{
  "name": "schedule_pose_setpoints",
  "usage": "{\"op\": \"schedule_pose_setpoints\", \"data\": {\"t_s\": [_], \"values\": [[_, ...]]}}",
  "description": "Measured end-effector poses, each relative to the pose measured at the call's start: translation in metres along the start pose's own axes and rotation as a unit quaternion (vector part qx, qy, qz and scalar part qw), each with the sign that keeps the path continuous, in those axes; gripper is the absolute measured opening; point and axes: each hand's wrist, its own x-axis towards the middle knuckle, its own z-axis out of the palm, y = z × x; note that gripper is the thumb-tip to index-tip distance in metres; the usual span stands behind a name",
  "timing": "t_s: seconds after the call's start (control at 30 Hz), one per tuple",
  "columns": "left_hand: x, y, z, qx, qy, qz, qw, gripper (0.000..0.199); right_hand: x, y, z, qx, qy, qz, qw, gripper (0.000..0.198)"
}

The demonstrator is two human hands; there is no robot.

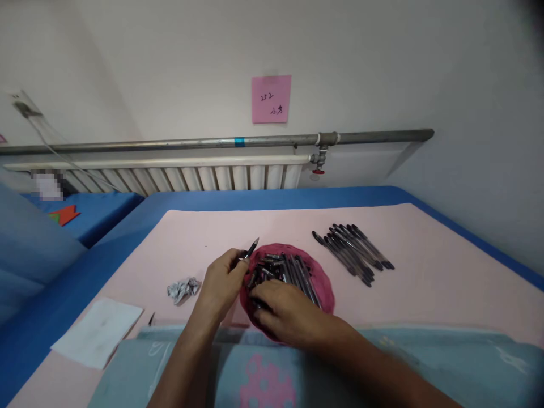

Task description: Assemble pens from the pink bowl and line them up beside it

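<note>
My left hand [224, 281] is closed around a pen [252, 247], whose pointed tip sticks up and to the right by the basket's left rim. My right hand [281, 310] reaches into the pink basket [326, 281] with its fingers curled. Dark small parts lie under those fingers; what they grip is hidden. Inside the basket are short dark pieces that look like pen caps [268, 271] and several clear pen barrels [300, 273] lying side by side. To the right of the basket, a group of capped pens [353, 252] lies slanted on the pink sheet.
Crumpled paper [183, 290] lies left of my left hand. A white sheet of paper [100, 331] and a small dark piece [152, 319] are nearer the front left. The pink table cover [395, 238] has a blue border. Behind stand a radiator [221, 175] and a pipe [170, 145].
</note>
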Motion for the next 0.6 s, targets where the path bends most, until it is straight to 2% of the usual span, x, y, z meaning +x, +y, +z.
{"op": "schedule_pose_setpoints", "data": {"t_s": [0.13,0.33,0.43,0.5,0.53,0.6], "values": [[0.000,-0.001,0.001,0.004,-0.023,0.015,1.000,0.026,0.002,-0.002,0.007,-0.118,-0.018,-0.010,0.993,0.012],[-0.001,0.001,-0.001,0.007,-0.035,0.022,0.999,0.024,0.002,0.000,0.005,-0.091,-0.005,0.001,0.996,0.017],[-0.001,0.000,-0.001,0.003,-0.033,0.013,0.999,0.024,0.001,0.007,-0.001,0.011,0.038,0.007,0.999,0.025],[0.000,-0.001,-0.001,-0.001,-0.031,0.009,0.999,0.024,0.000,0.015,-0.008,0.138,0.089,0.048,0.985,0.027],[0.000,-0.001,-0.001,-0.004,-0.031,0.010,0.999,0.024,0.000,0.018,-0.012,0.217,0.108,0.085,0.966,0.027],[0.000,-0.001,0.000,-0.014,-0.037,0.013,0.999,0.024,0.000,0.025,-0.018,0.372,0.135,0.156,0.905,0.027]]}}
